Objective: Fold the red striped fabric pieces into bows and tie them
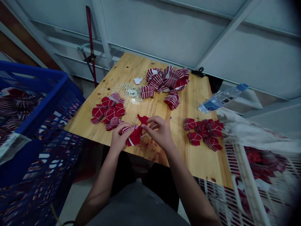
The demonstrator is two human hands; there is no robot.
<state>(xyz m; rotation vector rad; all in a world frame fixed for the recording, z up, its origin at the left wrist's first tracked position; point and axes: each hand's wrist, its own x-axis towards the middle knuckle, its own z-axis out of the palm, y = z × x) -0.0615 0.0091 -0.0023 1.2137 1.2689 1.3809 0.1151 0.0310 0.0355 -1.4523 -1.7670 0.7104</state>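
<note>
My left hand point(120, 137) is closed around a small stack of red and striped fabric pieces point(134, 138) near the table's front edge. My right hand point(161, 131) has its thumb and fingers pinched at a plain red fabric piece point(142, 119) on the stack's upper right. Just beyond my left hand lies a group of red and striped fabric bundles point(108, 110), with thin pale bands across them. A loose heap of pale rubber bands point(131, 91) sits further back. To the right of my right hand are more banded red bundles point(204, 133).
Striped bundles point(172, 78) lie at the back of the wooden table point(150, 110), near a small white piece point(138, 80). A plastic bottle point(222, 99) lies tilted at the right edge. A blue crate point(47, 116) stands left, a white crate point(249, 185) right, both holding fabric.
</note>
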